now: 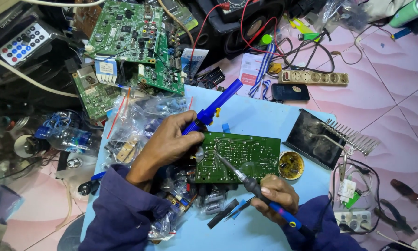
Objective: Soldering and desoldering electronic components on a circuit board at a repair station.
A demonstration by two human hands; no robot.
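The green circuit board [239, 156] lay solder-side up between the two hands, on a pale blue work surface [260, 118] set over a pink tiled floor [395, 88]. The left hand [169, 144] was curled around a blue desoldering pump [212, 109], its nozzle at the board's left edge and its plunger pointing away from the person. The right hand [276, 193] pinched a soldering iron [246, 179] by its grip, the tip resting on the board's face. Just beyond the right hand, beside the board's right edge, sat a small round tin [291, 165] holding dark yellowish paste with debris in it. Farther out from that hand stood a black iron stand [311, 137] with a blackened pad, a finned metal heat sink [353, 136] beside it. Past the left hand lay clear plastic bags [139, 118] filled with small electronic parts, and more such bags lay under the left forearm. Farther beyond the left hand other green circuit boards [125, 30] were piled, with a grey remote control [23, 42] to their outer side. Well beyond the right hand a beige power strip [313, 77] and a dark phone [290, 92] lay on the floor amid red and black wires.
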